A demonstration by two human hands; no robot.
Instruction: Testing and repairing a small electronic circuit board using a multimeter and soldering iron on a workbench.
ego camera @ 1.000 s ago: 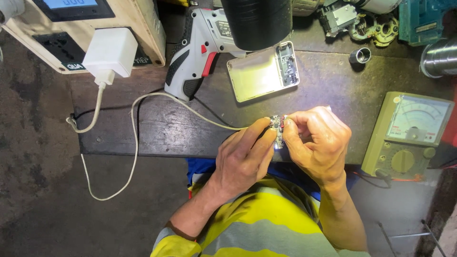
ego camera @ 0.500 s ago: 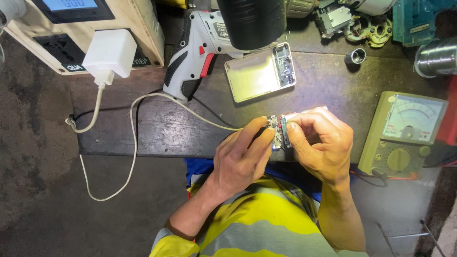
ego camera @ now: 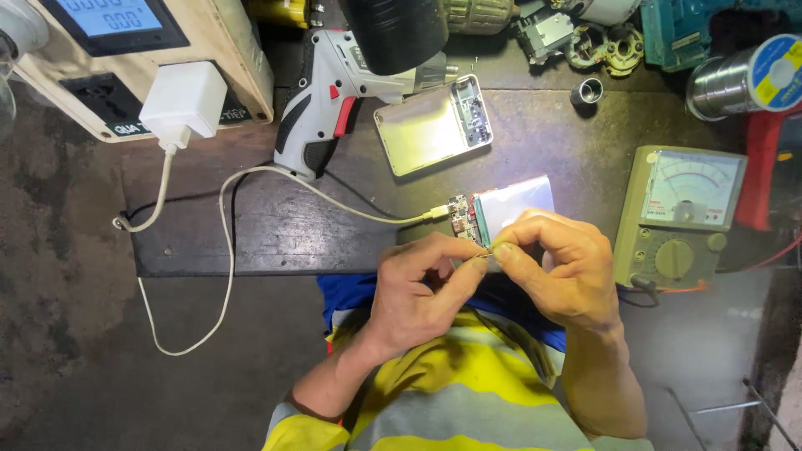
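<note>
A flat silver battery pack [ego camera: 520,203] with a small circuit board [ego camera: 460,216] at its left end lies at the near edge of the dark bench [ego camera: 251,225]. A white cable [ego camera: 276,174] plugs into the board. My left hand [ego camera: 422,288] and my right hand [ego camera: 558,269] meet at the pack's near edge. Their thumbs and forefingers pinch it together at one spot. What lies between the fingertips is too small to tell.
The cable runs to a white charger [ego camera: 181,103] plugged into a beige box with a screen [ego camera: 125,50]. A cordless screwdriver [ego camera: 330,96], an open silver case [ego camera: 432,125], an analog multimeter [ego camera: 681,219], a solder spool [ego camera: 752,77] and tool parts crowd the bench.
My hands have drawn back toward me off the pack. The silver pack and its board, which the fingers covered before, now show.
</note>
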